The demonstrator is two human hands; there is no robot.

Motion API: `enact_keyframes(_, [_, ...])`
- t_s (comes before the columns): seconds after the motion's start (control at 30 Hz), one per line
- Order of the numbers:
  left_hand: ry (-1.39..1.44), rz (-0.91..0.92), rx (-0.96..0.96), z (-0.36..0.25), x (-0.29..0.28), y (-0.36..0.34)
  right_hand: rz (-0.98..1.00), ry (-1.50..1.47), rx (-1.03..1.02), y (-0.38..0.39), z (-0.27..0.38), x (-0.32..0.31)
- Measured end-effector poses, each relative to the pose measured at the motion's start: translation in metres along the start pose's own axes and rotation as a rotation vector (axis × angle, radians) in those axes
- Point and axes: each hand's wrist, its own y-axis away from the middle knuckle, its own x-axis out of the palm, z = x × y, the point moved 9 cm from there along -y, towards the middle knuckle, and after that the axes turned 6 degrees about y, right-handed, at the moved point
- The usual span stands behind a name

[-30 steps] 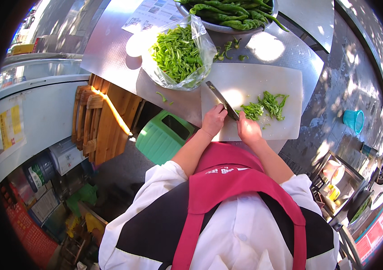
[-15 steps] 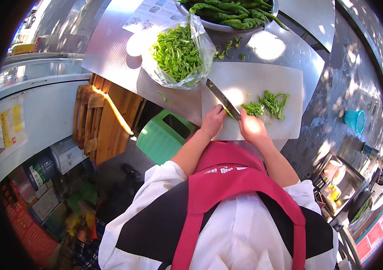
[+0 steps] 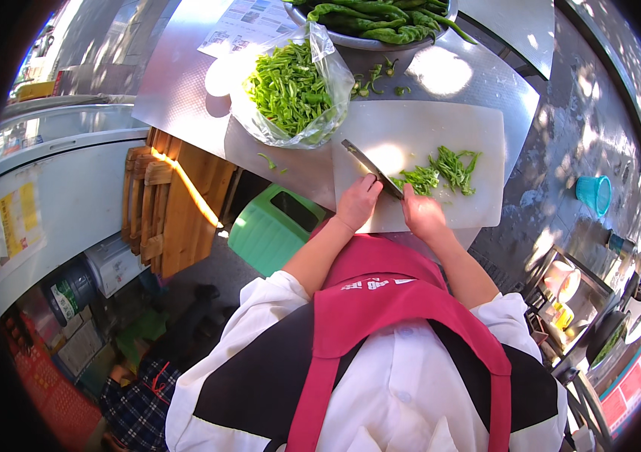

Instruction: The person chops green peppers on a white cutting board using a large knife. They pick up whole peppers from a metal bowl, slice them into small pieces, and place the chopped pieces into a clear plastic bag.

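Note:
My right hand [image 3: 424,214] is closed around the handle of a kitchen knife [image 3: 366,162], whose blade slants away to the far left over a white cutting board [image 3: 473,124]. Just left of the blade, my left hand [image 3: 358,203] has its fingers bunched on the board, pinching a green pepper end that the fingers and knife almost wholly hide. Shredded green pepper [image 3: 454,169] lies in two small heaps right of the knife. Left of the board, a clear plastic bag [image 3: 341,83] stands full of cut green pepper [image 3: 290,87].
A metal bowl [image 3: 380,45] of whole long green peppers [image 3: 392,19] sits at the table's far side. Pepper stems [image 3: 375,75] lie near it. A printed sheet [image 3: 245,26] is at far left. Below the table edge are a green plastic stool [image 3: 264,237] and folded wooden furniture [image 3: 192,203].
The knife blade has shifted slightly left and turned more edge-on, close against my left fingertips. The green end seen beside those fingers is now mostly covered. The whole view has shifted a little.

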Motion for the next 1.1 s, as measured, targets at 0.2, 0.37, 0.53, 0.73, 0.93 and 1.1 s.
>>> enact_keyframes(0.2, [-0.036,-0.029,0.094,0.000,0.012,0.002,-0.106,0.001,-0.006,-0.012,0.020,0.003])
enact_keyframes(0.37, [-0.064,0.006,0.074,0.001,0.014,0.007,-0.063,0.014,-0.062,-0.023,0.017,-0.024])
enact_keyframes(0.53, [-0.038,-0.026,0.110,0.004,0.011,0.007,-0.050,0.000,-0.049,0.009,0.013,-0.023])
enact_keyframes(0.73, [-0.041,-0.001,0.093,-0.002,0.010,0.003,-0.086,-0.060,-0.013,-0.008,0.013,0.006])
enact_keyframes(0.93, [0.018,-0.016,0.079,0.008,0.011,0.009,0.085,-0.049,0.038,-0.004,0.027,-0.016])
enact_keyframes(1.1, [0.104,-0.034,0.064,0.007,0.006,0.006,-0.045,-0.088,0.020,-0.016,0.022,0.001])
